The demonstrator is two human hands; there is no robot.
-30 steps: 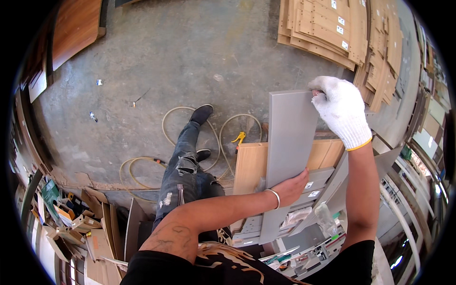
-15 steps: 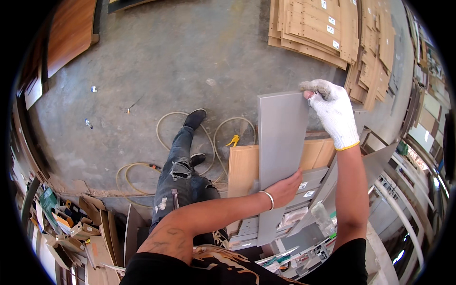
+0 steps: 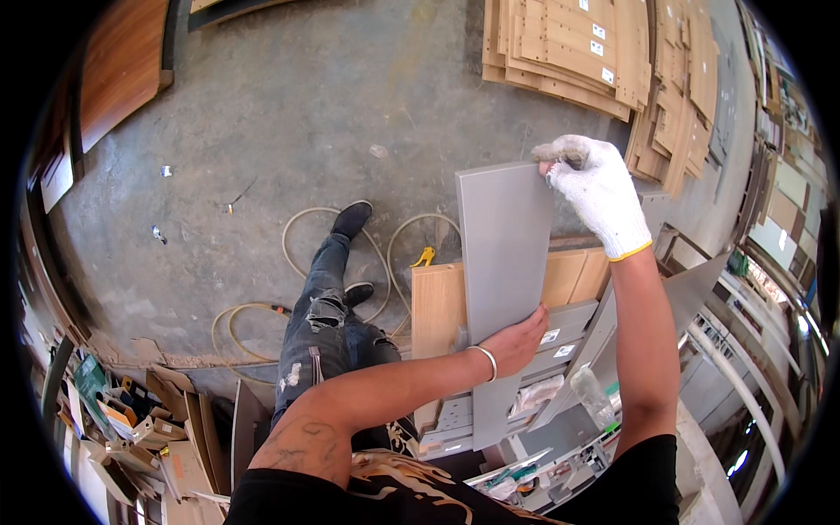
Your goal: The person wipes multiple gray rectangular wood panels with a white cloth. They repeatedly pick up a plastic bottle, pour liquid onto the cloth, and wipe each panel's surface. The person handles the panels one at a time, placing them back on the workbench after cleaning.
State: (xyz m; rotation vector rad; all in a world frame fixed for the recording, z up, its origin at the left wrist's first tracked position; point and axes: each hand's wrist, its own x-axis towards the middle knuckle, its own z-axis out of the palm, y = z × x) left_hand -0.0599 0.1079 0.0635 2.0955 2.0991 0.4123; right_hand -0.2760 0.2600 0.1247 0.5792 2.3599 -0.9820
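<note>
A long grey board (image 3: 505,245) stands tilted in front of me, its far end raised. My right hand (image 3: 599,188), in a white knitted glove with a yellow cuff, pinches the board's far right corner between thumb and fingers. Bare except for a bangle at the wrist, my left hand (image 3: 518,345) grips the board's right edge lower down, its fingertips curled at that edge. Under and behind the board lie a wood-coloured panel (image 3: 437,302) and several grey panels (image 3: 573,317) with white labels.
Stacked wood-coloured panels (image 3: 560,52) stand at the far right. A pale hose (image 3: 293,254) loops over the floor by my feet, near a yellow air gun (image 3: 423,256). Cardboard boxes (image 3: 157,430) crowd the near left. A clear bottle (image 3: 593,395) lies beside the grey panels.
The board and both hands have shifted slightly left in the picture, as has the whole scene. Both hands keep their grip on the board.
</note>
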